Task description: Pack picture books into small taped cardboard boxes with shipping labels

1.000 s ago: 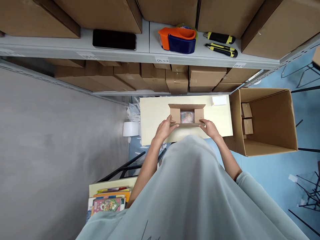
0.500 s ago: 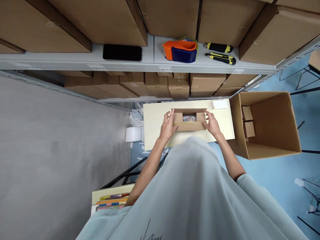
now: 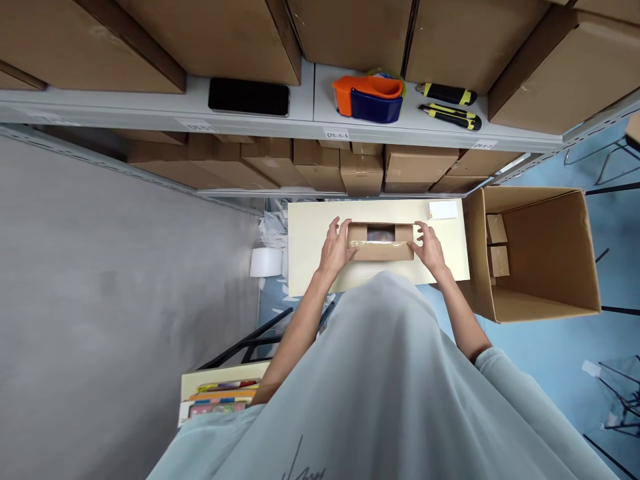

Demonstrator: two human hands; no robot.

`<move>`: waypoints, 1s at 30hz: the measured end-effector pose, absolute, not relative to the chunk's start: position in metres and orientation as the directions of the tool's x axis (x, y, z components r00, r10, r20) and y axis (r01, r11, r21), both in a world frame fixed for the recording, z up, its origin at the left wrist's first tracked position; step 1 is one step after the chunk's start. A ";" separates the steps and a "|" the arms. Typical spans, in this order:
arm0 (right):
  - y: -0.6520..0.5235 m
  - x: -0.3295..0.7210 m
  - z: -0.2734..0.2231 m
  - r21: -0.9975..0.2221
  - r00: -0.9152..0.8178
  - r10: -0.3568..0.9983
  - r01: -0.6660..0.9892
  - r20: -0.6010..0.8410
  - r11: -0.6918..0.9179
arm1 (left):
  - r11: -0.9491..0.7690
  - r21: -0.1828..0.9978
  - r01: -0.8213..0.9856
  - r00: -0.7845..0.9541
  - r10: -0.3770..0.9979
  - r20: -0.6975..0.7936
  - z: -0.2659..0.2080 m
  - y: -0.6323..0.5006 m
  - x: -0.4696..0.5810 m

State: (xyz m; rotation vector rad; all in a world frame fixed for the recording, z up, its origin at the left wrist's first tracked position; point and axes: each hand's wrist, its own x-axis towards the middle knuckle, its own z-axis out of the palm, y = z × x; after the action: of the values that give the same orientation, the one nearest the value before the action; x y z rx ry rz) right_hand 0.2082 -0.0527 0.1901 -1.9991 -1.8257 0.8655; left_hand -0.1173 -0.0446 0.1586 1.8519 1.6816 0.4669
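Observation:
A small cardboard box (image 3: 381, 252) rests on the cream tabletop (image 3: 310, 233) right in front of me. Its two short end flaps are folded inward, and a strip of shiny tape runs along its near edge. Through the gap between those flaps some contents (image 3: 381, 235) show, too dim to identify. My left hand (image 3: 336, 248) grips the box's left end, thumb at the near side and fingers at the far side. At the right end, my right hand (image 3: 429, 248) holds it the same way. Both hands have curved fingers around the box's corners.
A large open carton (image 3: 545, 253) with small boxes inside stands to the right. A small white box (image 3: 443, 210) lies at the table's back right. The shelf above carries a tape dispenser (image 3: 370, 98), two utility knives (image 3: 450, 107) and a phone (image 3: 249, 97). A white roll (image 3: 266, 262) sits left.
The box's long flaps, standing up along its far and near sides before, now look folded further down. Both hands stay at its ends. The camera view has shifted slightly.

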 end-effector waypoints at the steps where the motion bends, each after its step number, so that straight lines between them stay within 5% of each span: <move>1: -0.054 0.209 0.190 -0.592 0.004 0.973 0.794 -0.229 -0.142 | -0.029 0.630 0.776 0.142 0.981 -0.129 0.159 -0.047 -0.118; 20: -0.050 0.212 0.157 -0.689 0.014 0.954 0.688 -0.301 -0.228 | 0.359 0.693 0.625 -0.083 0.913 -0.399 0.154 -0.036 -0.108; 30: -0.042 0.228 0.145 -0.785 -0.038 0.901 0.508 -0.431 -0.354 | 0.415 0.715 0.563 -0.056 0.882 -0.468 0.155 -0.032 -0.116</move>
State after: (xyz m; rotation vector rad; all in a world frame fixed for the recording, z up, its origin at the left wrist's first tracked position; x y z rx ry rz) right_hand 0.2279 -0.0424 0.1452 -1.8524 -1.4833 1.3597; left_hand -0.1158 -0.0320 0.1551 1.2614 1.7381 0.4295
